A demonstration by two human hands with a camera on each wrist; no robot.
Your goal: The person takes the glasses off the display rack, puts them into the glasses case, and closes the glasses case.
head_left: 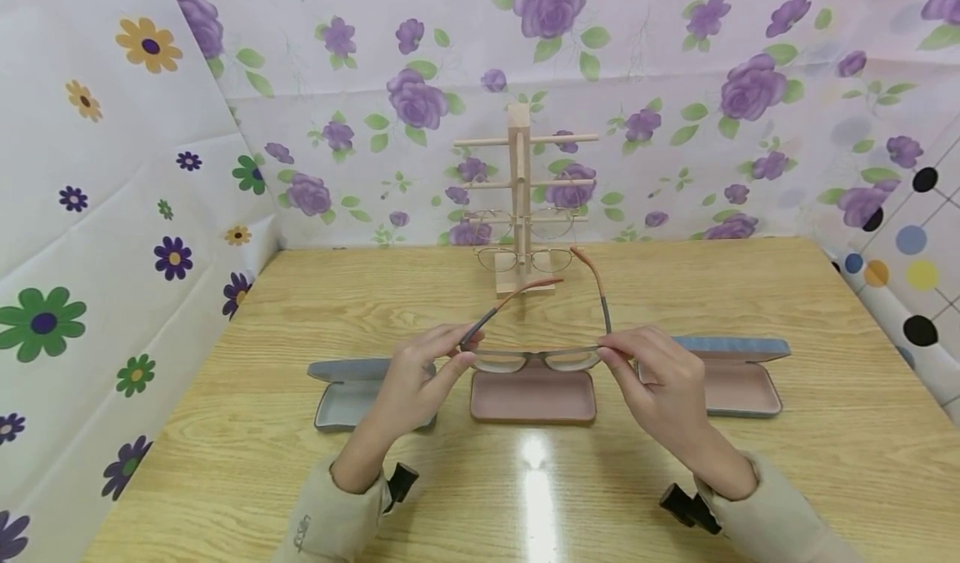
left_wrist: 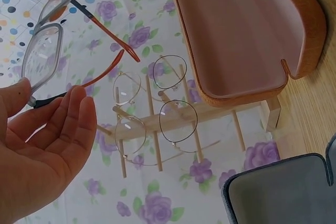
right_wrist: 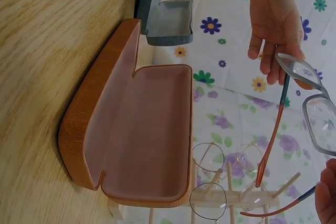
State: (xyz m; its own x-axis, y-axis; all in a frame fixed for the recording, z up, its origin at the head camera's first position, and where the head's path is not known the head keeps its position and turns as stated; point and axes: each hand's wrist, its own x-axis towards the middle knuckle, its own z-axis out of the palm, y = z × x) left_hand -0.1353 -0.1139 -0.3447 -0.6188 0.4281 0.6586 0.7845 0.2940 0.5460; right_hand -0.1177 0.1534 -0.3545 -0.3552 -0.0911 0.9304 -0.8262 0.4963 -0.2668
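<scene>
A pair of eyeglasses (head_left: 534, 355) with a grey frame and orange-tipped temples is held up above the middle glasses case (head_left: 532, 396). Its temples are unfolded and point away from me. My left hand (head_left: 420, 371) pinches the left hinge corner between thumb and fingers. On the opposite corner, my right hand (head_left: 663, 380) pinches the frame the same way. In the right wrist view the middle case (right_wrist: 73, 135) is brown outside, pink inside, with its lid up and nothing in it. The left wrist view shows the lenses (left_wrist: 44, 51) tilted beside that case.
Open cases stand on both sides: a grey-blue one (head_left: 352, 405) at left, a blue one with pink lining (head_left: 738, 388) at right, both partly behind my hands. A wooden display rack (head_left: 519, 155) at the back carries two thin-rimmed pairs of glasses.
</scene>
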